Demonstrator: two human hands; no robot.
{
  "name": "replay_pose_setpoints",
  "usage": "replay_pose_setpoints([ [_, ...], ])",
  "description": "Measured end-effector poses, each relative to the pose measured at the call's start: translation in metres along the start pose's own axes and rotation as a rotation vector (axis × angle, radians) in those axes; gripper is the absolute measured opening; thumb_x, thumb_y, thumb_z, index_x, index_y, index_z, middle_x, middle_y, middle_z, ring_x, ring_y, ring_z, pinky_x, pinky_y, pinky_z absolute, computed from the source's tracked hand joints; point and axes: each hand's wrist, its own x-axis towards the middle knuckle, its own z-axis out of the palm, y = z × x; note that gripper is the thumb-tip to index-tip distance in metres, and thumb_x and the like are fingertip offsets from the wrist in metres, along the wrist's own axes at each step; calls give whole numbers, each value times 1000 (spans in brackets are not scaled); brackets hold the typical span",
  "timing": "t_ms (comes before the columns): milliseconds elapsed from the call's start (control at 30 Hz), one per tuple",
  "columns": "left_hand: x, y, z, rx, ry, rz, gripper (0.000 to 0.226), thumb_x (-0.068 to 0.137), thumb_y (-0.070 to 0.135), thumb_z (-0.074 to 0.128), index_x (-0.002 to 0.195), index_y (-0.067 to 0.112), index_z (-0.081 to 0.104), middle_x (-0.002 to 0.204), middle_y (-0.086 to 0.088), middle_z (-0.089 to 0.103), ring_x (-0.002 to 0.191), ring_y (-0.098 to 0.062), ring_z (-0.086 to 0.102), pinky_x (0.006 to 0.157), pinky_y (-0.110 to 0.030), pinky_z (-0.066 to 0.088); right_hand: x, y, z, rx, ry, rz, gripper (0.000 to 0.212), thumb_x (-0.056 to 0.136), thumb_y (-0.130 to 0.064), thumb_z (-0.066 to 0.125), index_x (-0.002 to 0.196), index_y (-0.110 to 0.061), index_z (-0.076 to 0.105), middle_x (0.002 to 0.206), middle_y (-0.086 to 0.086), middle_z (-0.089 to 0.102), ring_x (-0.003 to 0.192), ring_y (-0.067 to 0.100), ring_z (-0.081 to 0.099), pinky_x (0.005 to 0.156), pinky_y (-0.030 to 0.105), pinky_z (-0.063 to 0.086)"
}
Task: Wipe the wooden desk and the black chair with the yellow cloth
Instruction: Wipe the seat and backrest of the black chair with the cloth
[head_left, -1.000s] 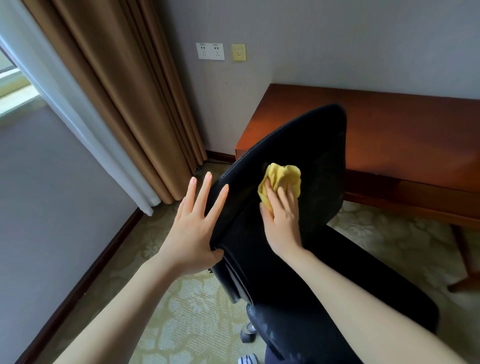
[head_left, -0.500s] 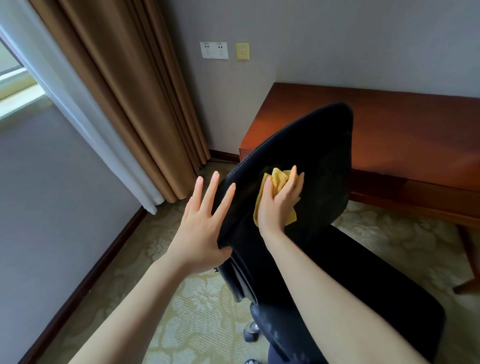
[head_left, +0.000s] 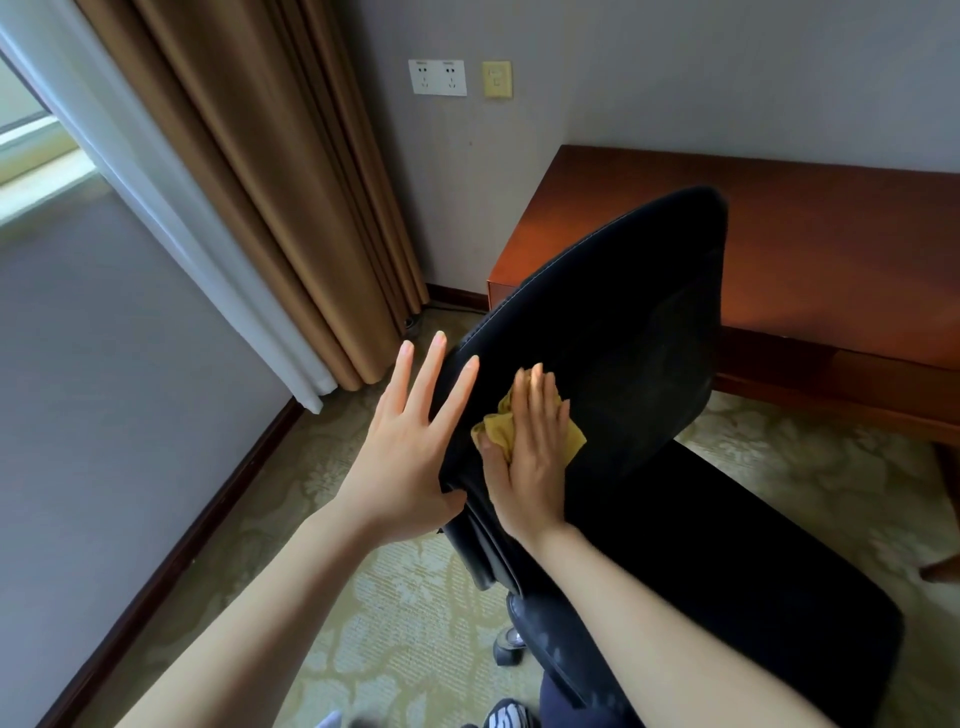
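Observation:
The black chair (head_left: 634, 332) stands in front of me with its backrest tilted toward the wooden desk (head_left: 810, 249). My right hand (head_left: 530, 457) presses the crumpled yellow cloth (head_left: 501, 423) flat against the lower left part of the backrest's front face, fingers straight over the cloth. My left hand (head_left: 410, 447) braces the backrest's left edge, fingers spread and straight, thumb tucked against the edge. The cloth is mostly hidden under my right hand.
Brown curtains (head_left: 270, 197) and a white window frame (head_left: 171, 228) hang at the left. Wall sockets (head_left: 437, 78) sit above the desk's left end. Patterned carpet (head_left: 405, 603) covers the floor. A chair caster (head_left: 509, 647) shows below the seat (head_left: 769, 592).
My right hand has slid the yellow cloth down the backrest toward its lower left edge. The left hand stays braced on the backrest's side.

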Motion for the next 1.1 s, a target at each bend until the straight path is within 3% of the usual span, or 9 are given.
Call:
replay_pose_setpoints([
  [133,1,0,0,12,-23,-10,126,58,27,81,153,26,-2,158,-2,-19,144,-31,-20,110,-47,11,14,12,-3,1,26,8,60,101,-44,18,151,-13,8,158,1,4,147,17,1,119,34,-4],
  [367,4,2,-2,9,-39,-19,124,62,36,80,153,27,-3,157,1,-22,144,-29,-23,111,-48,10,82,38,-22,14,204,342,55,101,-18,38,150,-8,16,158,11,11,141,12,0,117,35,2],
  [500,9,2,-5,17,-57,-15,128,61,35,82,151,30,-9,155,5,-27,143,-28,-25,110,-46,8,117,62,-41,24,231,465,53,103,-21,33,151,-12,13,159,7,7,146,17,1,116,33,-1],
  [733,21,1,-6,33,-84,-32,132,59,31,84,151,34,-12,155,5,-27,143,-26,-27,110,-45,10,150,96,-61,5,253,495,53,103,-21,31,151,-12,11,159,7,7,147,20,2,117,38,1],
  [867,25,-1,-5,42,-59,-20,125,64,41,79,151,33,-11,156,4,-26,143,-26,-26,109,-45,10,155,99,-58,42,317,537,54,103,-21,32,151,-10,9,159,8,9,147,23,4,117,40,2],
  [967,26,-3,-2,48,-19,-11,125,62,44,80,153,30,-5,158,1,-19,145,-29,-21,107,-46,9,157,97,-53,57,337,558,57,103,-22,33,151,-9,5,160,8,6,147,21,2,117,39,1],
  [1100,27,-11,2,83,14,33,123,58,33,86,154,19,9,160,-8,-4,146,-37,-7,108,-46,12,158,91,-49,-17,366,689,63,103,-29,33,151,-6,0,159,10,-1,147,22,-1,116,43,1],
])
